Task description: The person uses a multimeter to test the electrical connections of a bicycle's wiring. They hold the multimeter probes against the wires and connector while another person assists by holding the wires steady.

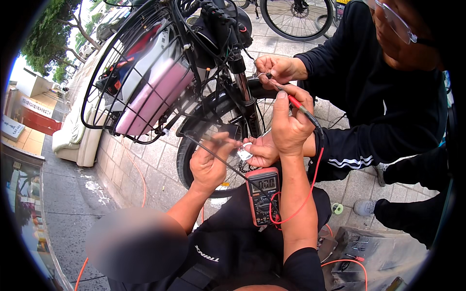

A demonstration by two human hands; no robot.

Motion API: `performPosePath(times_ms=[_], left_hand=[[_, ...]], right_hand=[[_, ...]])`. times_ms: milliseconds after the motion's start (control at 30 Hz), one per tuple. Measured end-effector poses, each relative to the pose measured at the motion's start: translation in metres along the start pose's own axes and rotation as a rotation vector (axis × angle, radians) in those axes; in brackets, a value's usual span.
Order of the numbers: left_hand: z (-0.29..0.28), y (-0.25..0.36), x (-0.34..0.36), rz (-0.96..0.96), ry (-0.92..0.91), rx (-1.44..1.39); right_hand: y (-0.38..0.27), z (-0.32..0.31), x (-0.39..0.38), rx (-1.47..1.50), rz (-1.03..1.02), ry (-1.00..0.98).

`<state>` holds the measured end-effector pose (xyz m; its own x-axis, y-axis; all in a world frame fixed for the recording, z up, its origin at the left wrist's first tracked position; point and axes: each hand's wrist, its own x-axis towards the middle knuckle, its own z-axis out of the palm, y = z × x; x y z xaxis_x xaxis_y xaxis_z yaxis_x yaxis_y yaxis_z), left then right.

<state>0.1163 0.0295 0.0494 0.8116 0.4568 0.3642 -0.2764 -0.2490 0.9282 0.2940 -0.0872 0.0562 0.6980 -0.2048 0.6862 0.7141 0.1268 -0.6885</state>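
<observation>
A red test probe (296,103) is held in my right hand (292,123), its tip pointing at a small black connector (268,75) on wires. A co-worker's hand (281,68) pinches that connector. My left hand (208,164) has its fingers pinched beside a white part (244,152), held by the co-worker's other hand (264,149). The black test lead (228,164) runs up to my left hand; the probe in its fingers is mostly hidden. A red-and-black multimeter (261,206) lies between my forearms, display lit, with both leads attached.
Ahead stands an electric bike's front wheel (187,162), below a black wire basket (104,104) with a pink box (155,99). A tray of tools (357,242), a green tape roll (337,208) and an orange cable (349,261) lie lower right. A blurred dark shape (136,245) covers the lower left.
</observation>
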Motion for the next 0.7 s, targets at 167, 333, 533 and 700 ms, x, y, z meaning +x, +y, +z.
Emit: performPosePath(times_ms=[167, 333, 533, 700], left_hand=[[0.0, 0.001, 0.0, 0.003, -0.001, -0.007], [0.001, -0.002, 0.001, 0.017, -0.01, -0.014], [0.001, 0.001, 0.001, -0.001, 0.004, 0.006], [0.002, -0.001, 0.001, 0.021, 0.006, -0.031]], right_hand=[[-0.006, 0.0, 0.001, -0.069, 0.061, 0.013], [0.004, 0.0, -0.004, -0.012, 0.102, 0.029], [-0.001, 0.002, -0.001, -0.06, 0.1, 0.074], [0.0, 0.002, -0.002, -0.028, 0.133, 0.076]])
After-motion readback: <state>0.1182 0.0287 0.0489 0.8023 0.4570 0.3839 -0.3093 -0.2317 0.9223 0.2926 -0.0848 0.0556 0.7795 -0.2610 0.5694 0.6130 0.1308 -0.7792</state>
